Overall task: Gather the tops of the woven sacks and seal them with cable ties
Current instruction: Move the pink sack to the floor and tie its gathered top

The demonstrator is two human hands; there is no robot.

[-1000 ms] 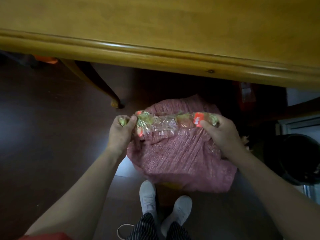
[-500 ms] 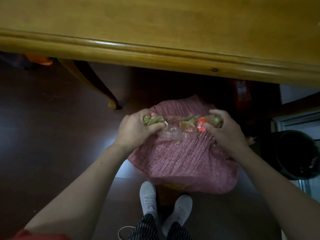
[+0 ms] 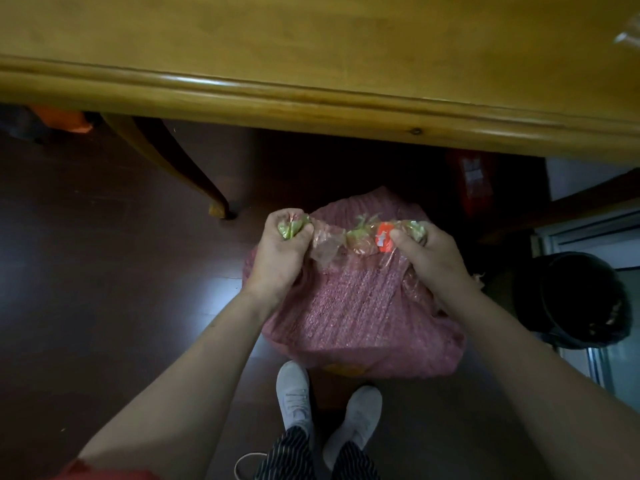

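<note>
Both my hands are curled tight on the top edge of one pink-red woven mesh sack (image 3: 363, 306). The sack stands on the dark floor (image 3: 104, 271), just ahead of my two white shoes (image 3: 294, 389). My left hand (image 3: 282, 247) grips the bunched green-printed left end. My right hand (image 3: 427, 258) pinches the right end, thumb beside one orange label (image 3: 383, 237). Both forearms reach forward and converge. One yellow wooden worktop (image 3: 311, 98) overhangs beyond the sack.
</note>
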